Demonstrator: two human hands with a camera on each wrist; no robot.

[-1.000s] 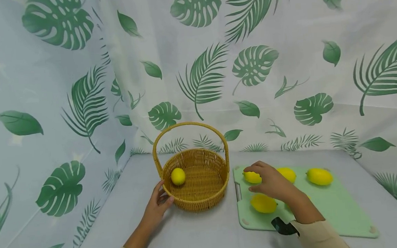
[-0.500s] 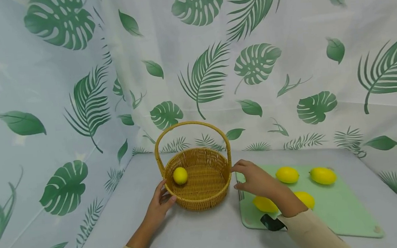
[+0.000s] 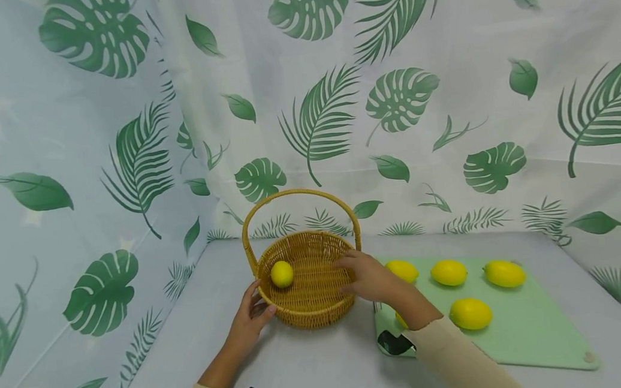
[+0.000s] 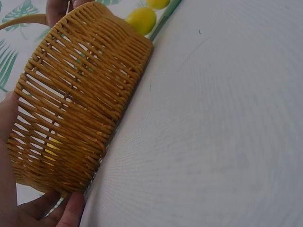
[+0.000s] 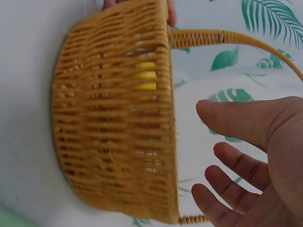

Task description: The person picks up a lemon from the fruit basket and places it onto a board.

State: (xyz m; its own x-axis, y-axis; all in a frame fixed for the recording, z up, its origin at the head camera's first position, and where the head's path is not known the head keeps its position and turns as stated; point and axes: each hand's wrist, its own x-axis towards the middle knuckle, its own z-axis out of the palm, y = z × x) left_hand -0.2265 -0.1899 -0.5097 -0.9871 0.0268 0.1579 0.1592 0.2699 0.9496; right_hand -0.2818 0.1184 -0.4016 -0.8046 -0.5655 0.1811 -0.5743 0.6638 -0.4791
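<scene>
A brown wicker basket with a tall arched handle stands on the table, one lemon lying inside at its left. My left hand holds the basket's left side; the left wrist view shows fingertips at its lower wall and the thumb near the rim. Over the basket's right rim reaches my right hand, holding nothing. Its fingers are spread and loosely bent in the right wrist view, with the thumb apart from them.
Right of the basket lies a light green cutting board bearing several lemons, one partly hidden behind the right wrist. A leaf-patterned curtain closes off the back and left of the white table.
My right hand has moved left, from above the lemon at the board's far left corner to over the basket's right rim. That lemon shows on the board again. The left hand keeps its hold.
</scene>
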